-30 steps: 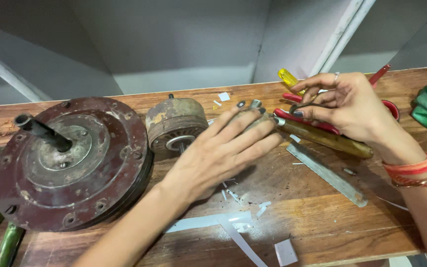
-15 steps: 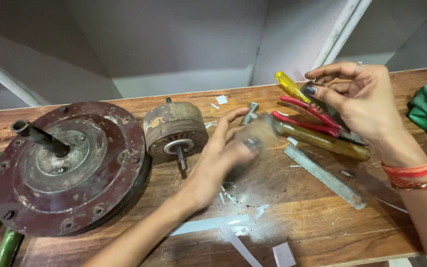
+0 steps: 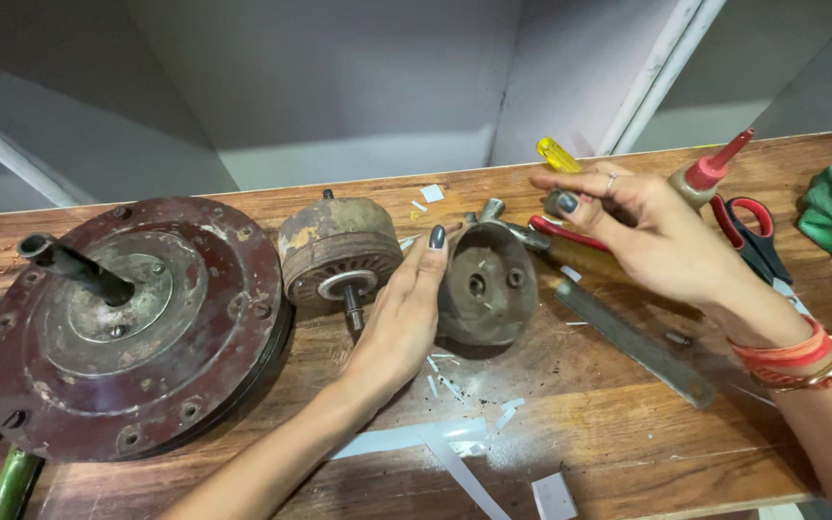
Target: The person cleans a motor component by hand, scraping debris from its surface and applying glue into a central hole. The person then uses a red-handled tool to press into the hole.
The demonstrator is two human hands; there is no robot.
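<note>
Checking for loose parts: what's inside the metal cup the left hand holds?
The metal cup shows two holes in its base, nothing loose. The left hand hides its near side.

Repair workshop, worn wooden tabletop point(image 3: 628, 424) against a plain grey wall, rusty round motor housing point(image 3: 137, 327) at the left edge, smaller rotor point(image 3: 334, 250) mid-tabletop, metal file point(image 3: 637, 342), red-handled scissors point(image 3: 748, 231), screwdriver point(image 3: 559, 154) near the far edge
</note>
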